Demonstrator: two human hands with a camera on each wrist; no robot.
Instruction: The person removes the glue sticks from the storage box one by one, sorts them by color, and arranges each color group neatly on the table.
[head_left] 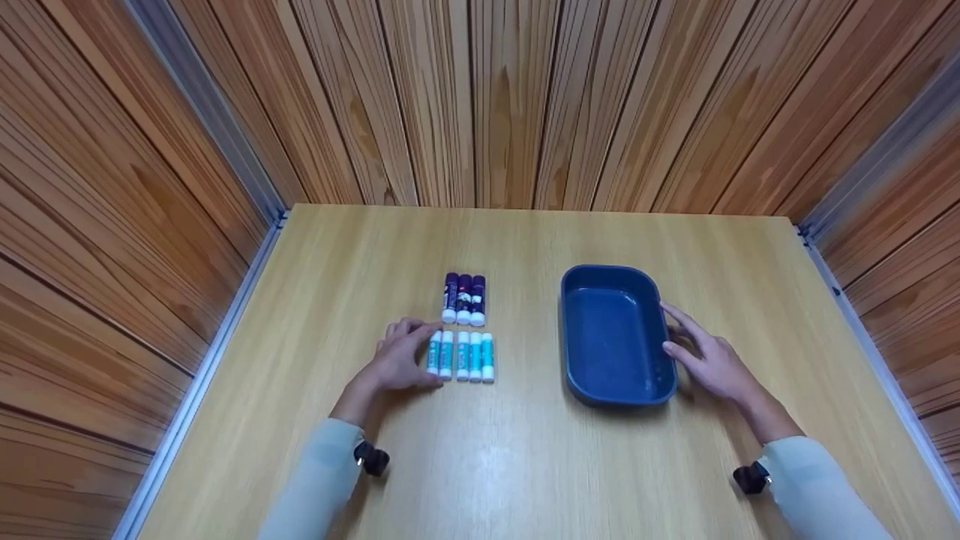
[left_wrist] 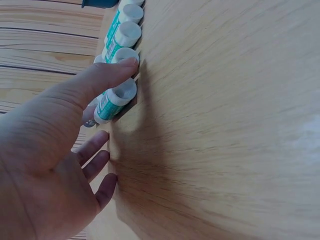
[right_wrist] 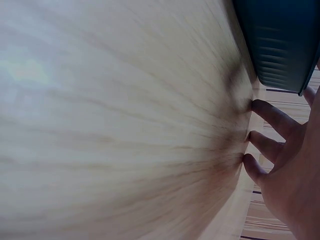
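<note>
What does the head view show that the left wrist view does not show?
Only the head view shows the right hand against the blue tray and three purple glue sticks. Only the left wrist view shows the thumb lying on a white cap. Both show the left hand, the teal glue sticks and the table.

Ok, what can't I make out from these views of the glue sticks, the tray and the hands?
- Printed labels on the three purple glue sticks: too small in the head view.
- Leftmost of the five teal-and-white glue sticks: partly covered by the left hand; whether it is gripped or only touched is unclear.
- Dark blue plastic tray: cut off by the right wrist frame edge.
- Right hand: contact with the tray wall unclear.
</note>
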